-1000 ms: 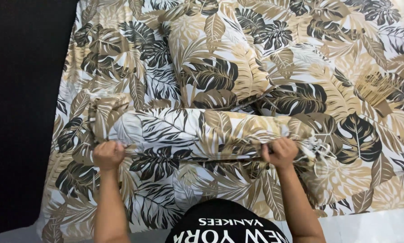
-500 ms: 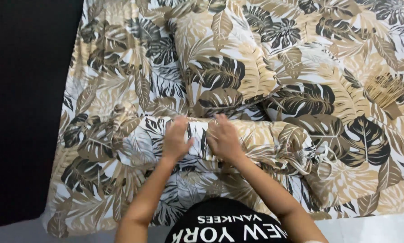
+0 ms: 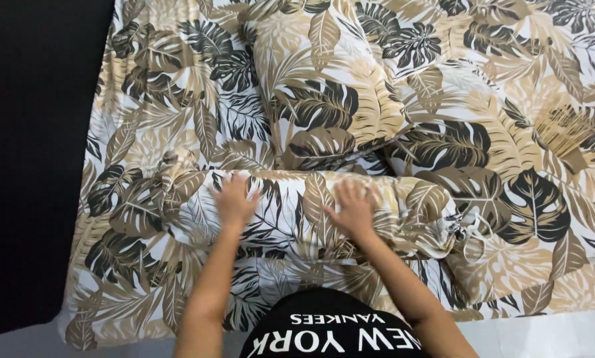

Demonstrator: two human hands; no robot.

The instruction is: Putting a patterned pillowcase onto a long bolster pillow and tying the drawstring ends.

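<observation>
A long bolster (image 3: 297,212) in a leaf-print cover of beige, black and white lies across the near part of a bed (image 3: 145,119) with the same print. My left hand (image 3: 234,199) rests flat on the bolster's left half, fingers spread. My right hand (image 3: 352,207) lies flat on its right half, fingers spread too. Neither hand grips anything. The bolster's right end (image 3: 466,229) is gathered and tied with white strings.
A pillow (image 3: 324,79) in the same print lies just beyond the bolster. A bundle of thin tan sticks, like a small broom (image 3: 566,136), lies on the sheet at the right. Dark floor (image 3: 32,166) runs along the bed's left side.
A second ago my hands gripped the bolster near its two ends. They came together at its middle, and have now slid apart, flat on top of it.
</observation>
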